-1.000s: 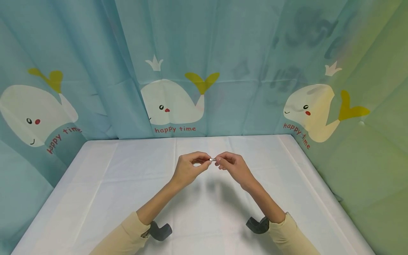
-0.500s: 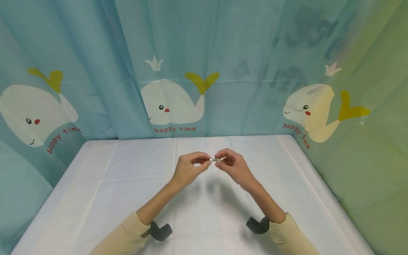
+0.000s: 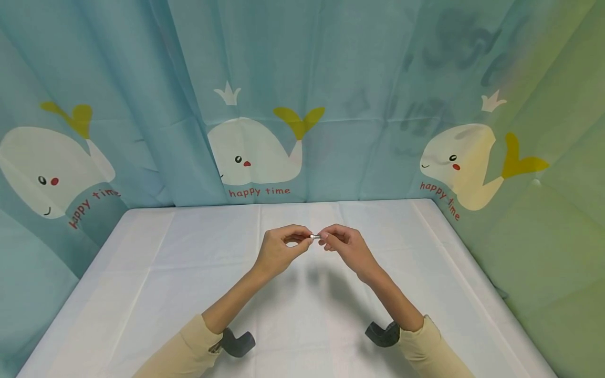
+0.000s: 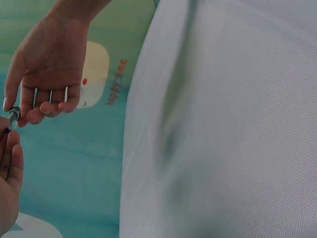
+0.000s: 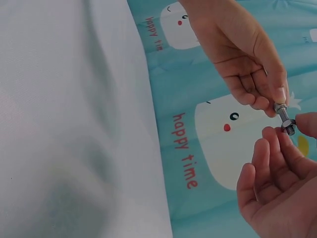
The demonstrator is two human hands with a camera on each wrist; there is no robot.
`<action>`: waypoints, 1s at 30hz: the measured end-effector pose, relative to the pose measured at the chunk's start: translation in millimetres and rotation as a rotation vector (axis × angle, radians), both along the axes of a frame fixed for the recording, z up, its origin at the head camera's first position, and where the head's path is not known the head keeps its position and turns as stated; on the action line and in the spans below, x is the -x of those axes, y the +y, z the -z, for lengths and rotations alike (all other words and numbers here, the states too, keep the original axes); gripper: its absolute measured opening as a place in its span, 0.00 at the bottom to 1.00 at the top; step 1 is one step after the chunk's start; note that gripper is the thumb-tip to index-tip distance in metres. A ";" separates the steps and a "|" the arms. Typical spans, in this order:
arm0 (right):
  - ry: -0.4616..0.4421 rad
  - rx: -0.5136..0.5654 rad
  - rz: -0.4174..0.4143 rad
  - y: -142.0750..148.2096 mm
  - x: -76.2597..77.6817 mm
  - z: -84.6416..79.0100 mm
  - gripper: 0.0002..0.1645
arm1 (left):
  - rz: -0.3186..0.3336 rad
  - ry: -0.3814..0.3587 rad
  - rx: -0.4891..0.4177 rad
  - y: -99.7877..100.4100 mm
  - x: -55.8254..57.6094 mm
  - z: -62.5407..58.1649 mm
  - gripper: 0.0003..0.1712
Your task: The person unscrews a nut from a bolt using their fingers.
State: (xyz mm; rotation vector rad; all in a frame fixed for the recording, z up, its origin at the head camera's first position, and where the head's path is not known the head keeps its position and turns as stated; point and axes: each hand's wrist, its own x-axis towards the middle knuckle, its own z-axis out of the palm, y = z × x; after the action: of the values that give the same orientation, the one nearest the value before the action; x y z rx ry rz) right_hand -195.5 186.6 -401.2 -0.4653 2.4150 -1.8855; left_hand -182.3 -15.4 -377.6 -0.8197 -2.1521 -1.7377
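Observation:
A small metal bolt (image 5: 284,114) is held up over the white table, lying roughly level between both hands in the head view. My left hand (image 3: 280,251) pinches its head end between thumb and fingertips. On the threaded end sits a hex nut (image 5: 287,125), near the bolt's tip. My right hand (image 3: 348,252) has its thumb and index finger at this nut, pinching it from the right. The other right fingers curl loosely below, as the right wrist view shows. In the left wrist view the nut (image 4: 16,112) shows beside the right fingertips.
The white cloth-covered table (image 3: 198,299) spreads beneath both forearms. A blue curtain (image 3: 359,157) with whale prints hangs along the back and left, and a green one (image 3: 557,252) at the right. Dark curved mounts (image 3: 238,343) stick out from both sleeves.
Half a second ago the right thumb and fingers were spread apart around the nut; now they have closed in on it again. The left hand has kept its hold and place.

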 end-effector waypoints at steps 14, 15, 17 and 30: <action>0.085 0.049 -0.036 1.2 -3.1 0.2 0.11 | 0.000 -0.009 0.003 0.8 -1.4 -1.2 0.05; 0.087 0.053 -0.038 1.1 -3.2 0.1 0.11 | 0.001 -0.009 0.003 0.8 -1.3 -1.0 0.05; 0.093 0.066 -0.043 1.1 -3.5 -0.4 0.12 | 0.002 -0.005 0.002 0.9 -1.1 -0.9 0.05; 0.009 0.059 -0.048 1.0 -3.6 -1.3 0.14 | 0.003 0.004 0.007 1.3 -0.5 -1.4 0.05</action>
State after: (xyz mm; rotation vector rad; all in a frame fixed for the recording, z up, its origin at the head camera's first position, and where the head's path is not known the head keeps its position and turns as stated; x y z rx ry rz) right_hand -191.9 187.6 -399.9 -0.5319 2.3368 -1.9438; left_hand -181.8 -14.1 -376.1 -0.8271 -2.1564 -1.7300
